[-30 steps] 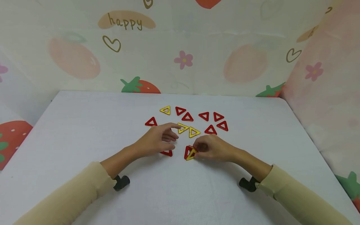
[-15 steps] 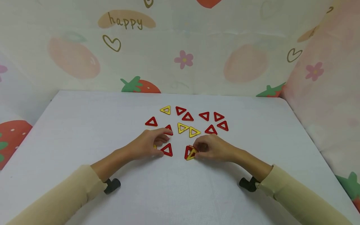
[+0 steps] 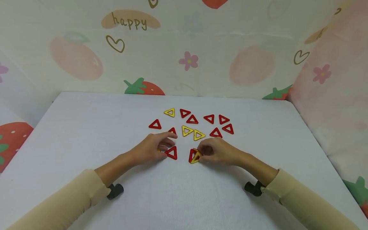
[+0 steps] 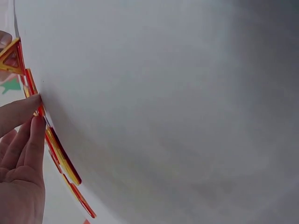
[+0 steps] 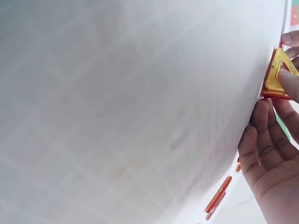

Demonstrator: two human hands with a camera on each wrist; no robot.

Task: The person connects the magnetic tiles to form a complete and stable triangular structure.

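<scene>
Inside table (image 3: 184,198) edges, yellow triangle (image 5: 272,81) in right hand (image 3: 217,151), gap toward left hand (image 3: 150,146).

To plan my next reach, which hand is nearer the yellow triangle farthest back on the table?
Left. The left hand is on the near side of the yellow triangle, slightly left; the right hand is farther off, nearside and to the right.
</scene>
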